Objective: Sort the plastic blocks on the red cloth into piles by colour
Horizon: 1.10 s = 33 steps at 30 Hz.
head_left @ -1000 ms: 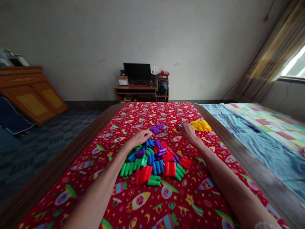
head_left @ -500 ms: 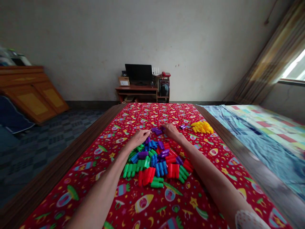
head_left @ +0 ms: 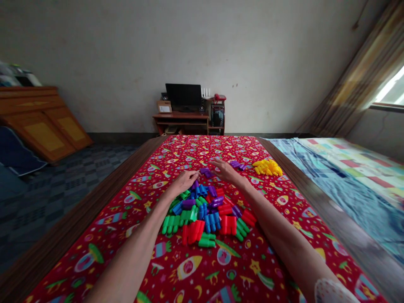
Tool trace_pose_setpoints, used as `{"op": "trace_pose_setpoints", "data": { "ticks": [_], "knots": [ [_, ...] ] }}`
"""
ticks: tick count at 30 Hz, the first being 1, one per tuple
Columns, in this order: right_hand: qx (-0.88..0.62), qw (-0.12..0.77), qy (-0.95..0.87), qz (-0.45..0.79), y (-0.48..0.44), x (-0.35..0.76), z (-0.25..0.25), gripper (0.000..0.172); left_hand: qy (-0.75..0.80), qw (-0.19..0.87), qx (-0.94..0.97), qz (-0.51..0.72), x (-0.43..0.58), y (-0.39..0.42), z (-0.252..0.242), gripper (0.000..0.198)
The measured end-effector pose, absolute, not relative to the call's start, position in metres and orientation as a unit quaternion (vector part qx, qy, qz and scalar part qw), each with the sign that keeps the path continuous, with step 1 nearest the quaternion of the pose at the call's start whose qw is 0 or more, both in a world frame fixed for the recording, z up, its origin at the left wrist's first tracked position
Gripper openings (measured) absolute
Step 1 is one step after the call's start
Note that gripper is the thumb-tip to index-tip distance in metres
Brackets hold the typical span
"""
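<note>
A loose heap of plastic toy blocks with rounded prongs, in green, blue, red and purple, lies on the red tablecloth (head_left: 189, 269). At the heap's far edge my left hand (head_left: 184, 182) is closed, its fingertips pinching at the near left end of a purple block (head_left: 206, 172). Just right of that block hovers my right hand (head_left: 224, 170), fingers stretched out and apart, with nothing seen in it. Beyond it, purple blocks (head_left: 235, 164) lie beside a pile of yellow blocks (head_left: 267, 167). Closer to me are blue blocks (head_left: 213, 222), red blocks (head_left: 227, 225) and green blocks (head_left: 171, 224).
Dark wooden table edges (head_left: 126, 162) run along both sides of the cloth. A bed with blue and patchwork covers (head_left: 334, 181) adjoins on the right. Against the far wall stands a desk with a monitor (head_left: 184, 97); a wooden cabinet (head_left: 44, 122) is at the left.
One more purple block now lies beside the yellow pile, next to the one there before. My right hand's fingers have straightened and opened. My left hand has hardly moved.
</note>
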State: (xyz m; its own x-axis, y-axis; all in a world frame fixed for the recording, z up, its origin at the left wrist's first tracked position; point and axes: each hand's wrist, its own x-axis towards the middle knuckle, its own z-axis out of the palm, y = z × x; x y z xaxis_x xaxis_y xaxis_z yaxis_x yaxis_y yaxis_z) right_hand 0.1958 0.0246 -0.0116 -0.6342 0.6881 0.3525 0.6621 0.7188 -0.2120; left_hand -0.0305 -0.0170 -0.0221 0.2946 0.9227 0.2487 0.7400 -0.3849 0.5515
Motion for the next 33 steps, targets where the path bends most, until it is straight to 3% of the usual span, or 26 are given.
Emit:
{"op": "trace_pose_setpoints", "data": {
  "ticks": [5, 8, 16, 20, 24, 27, 33],
  "knots": [
    [-0.307, 0.149, -0.938, 0.064, 0.024, 0.173, -0.019, 0.032, 0.526, 0.167, 0.789, 0.268, -0.03, -0.017, -0.022, 0.041],
    [-0.369, 0.138, -0.918, 0.056, 0.022, 0.181, -0.014, 0.025, 0.525, 0.172, 0.785, 0.282, -0.03, -0.017, -0.023, 0.041],
    [-0.594, 0.123, -0.794, -0.041, 0.021, 0.231, 0.009, 0.029, 0.511, 0.216, 0.783, 0.281, -0.03, -0.019, -0.022, 0.045],
    [-0.54, 0.154, -0.827, -0.015, 0.022, 0.229, 0.005, 0.029, 0.519, 0.201, 0.784, 0.275, -0.029, -0.02, -0.02, 0.044],
    [-0.366, 0.178, -0.913, -0.012, 0.024, 0.196, -0.009, 0.031, 0.534, 0.173, 0.785, 0.263, -0.028, -0.019, -0.02, 0.042],
    [-0.263, 0.149, -0.953, -0.018, 0.023, 0.17, -0.022, 0.033, 0.53, 0.163, 0.79, 0.261, -0.029, -0.018, -0.021, 0.043],
    [-0.349, 0.09, -0.933, -0.001, 0.017, 0.167, -0.017, 0.025, 0.534, 0.151, 0.788, 0.267, -0.03, -0.016, -0.025, 0.04]
  ]
}}
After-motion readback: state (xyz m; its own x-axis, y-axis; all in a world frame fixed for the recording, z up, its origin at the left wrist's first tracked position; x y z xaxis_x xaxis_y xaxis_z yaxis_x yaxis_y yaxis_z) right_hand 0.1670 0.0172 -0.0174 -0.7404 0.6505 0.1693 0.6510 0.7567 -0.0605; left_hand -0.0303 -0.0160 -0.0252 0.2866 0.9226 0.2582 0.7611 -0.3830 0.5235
